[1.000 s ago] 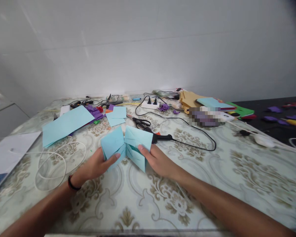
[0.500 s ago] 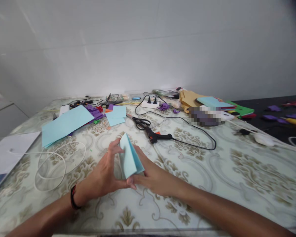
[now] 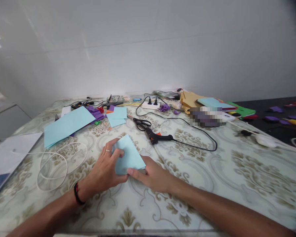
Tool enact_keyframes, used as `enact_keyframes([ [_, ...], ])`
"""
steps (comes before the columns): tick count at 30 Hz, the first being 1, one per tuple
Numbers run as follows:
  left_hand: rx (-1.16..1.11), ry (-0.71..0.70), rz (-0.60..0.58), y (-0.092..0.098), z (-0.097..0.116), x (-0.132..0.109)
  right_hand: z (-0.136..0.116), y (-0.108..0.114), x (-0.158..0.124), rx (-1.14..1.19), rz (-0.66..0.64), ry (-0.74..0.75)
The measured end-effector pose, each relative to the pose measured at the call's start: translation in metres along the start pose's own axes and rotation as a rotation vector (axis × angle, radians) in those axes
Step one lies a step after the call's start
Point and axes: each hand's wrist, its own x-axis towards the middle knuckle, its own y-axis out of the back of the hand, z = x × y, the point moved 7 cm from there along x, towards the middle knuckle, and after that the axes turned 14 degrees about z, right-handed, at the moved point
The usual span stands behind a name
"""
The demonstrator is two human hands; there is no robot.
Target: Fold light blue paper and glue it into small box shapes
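Observation:
A folded piece of light blue paper (image 3: pixel 129 154) is between my two hands, low over the patterned tabletop. My left hand (image 3: pixel 108 164) grips its left side, fingers bent over the upper face and thumb at the near edge. My right hand (image 3: pixel 151 174) pinches the lower right corner, its thumb on top and the other fingers hidden underneath. Just beyond the paper lie a black glue gun (image 3: pixel 158 136) and black-handled scissors (image 3: pixel 141 123). Small light blue paper squares (image 3: pixel 117 116) rest farther back.
Larger light blue sheets (image 3: pixel 67 126) lie at the left, near a looped white cable (image 3: pixel 64 168) and a white pad (image 3: pixel 12 158). A white power strip (image 3: pixel 150 105) stands at the back. Coloured paper (image 3: pixel 241 110) is stacked at the right. The glue gun's black cord (image 3: pixel 199 148) curves across the table.
The folded paper was held steeply with its layers apart; now it is tilted flatter, its broad face turned up. My left fingers have moved onto that face.

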Motion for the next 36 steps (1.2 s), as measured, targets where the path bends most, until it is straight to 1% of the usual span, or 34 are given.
enact_keyframes([
  [2, 0.03, -0.03, 0.006, 0.0, 0.002, 0.002, 0.004, 0.003, 0.002, -0.005, 0.019, -0.062],
  [5, 0.045, -0.051, -0.017, 0.0, 0.004, 0.003, 0.007, 0.007, 0.004, 0.006, 0.041, -0.11],
  [8, 0.029, -0.042, -0.039, 0.001, 0.003, 0.003, 0.01, 0.006, 0.006, 0.105, 0.024, -0.178],
  [10, 0.002, -0.02, -0.054, 0.001, 0.0, 0.002, 0.015, 0.006, 0.007, 0.18, 0.037, -0.229],
  [12, -0.035, 0.015, -0.071, 0.0, -0.004, 0.0, 0.023, 0.009, 0.01, 0.227, 0.094, -0.282],
  [14, -0.078, 0.064, -0.091, -0.002, -0.01, -0.001, 0.031, 0.014, 0.012, 0.246, 0.153, -0.334],
  [17, -0.126, 0.132, -0.132, -0.004, -0.019, -0.002, 0.04, 0.019, 0.015, 0.257, 0.181, -0.374],
  [22, -0.193, 0.197, -0.189, -0.003, -0.027, 0.001, 0.041, 0.02, 0.018, 0.237, 0.16, -0.338],
  [26, -0.233, 0.27, -0.185, -0.002, -0.036, 0.003, 0.04, 0.017, 0.018, 0.206, 0.119, -0.29],
  [29, -0.256, 0.317, -0.186, -0.003, -0.041, 0.002, 0.042, 0.016, 0.017, 0.139, 0.09, -0.264],
  [33, -0.234, 0.357, -0.129, 0.001, -0.051, 0.003, 0.044, 0.02, 0.017, -0.018, 0.085, -0.251],
  [36, -0.222, 0.358, -0.091, 0.007, -0.059, 0.008, 0.036, 0.029, 0.021, -0.223, 0.142, -0.122],
])
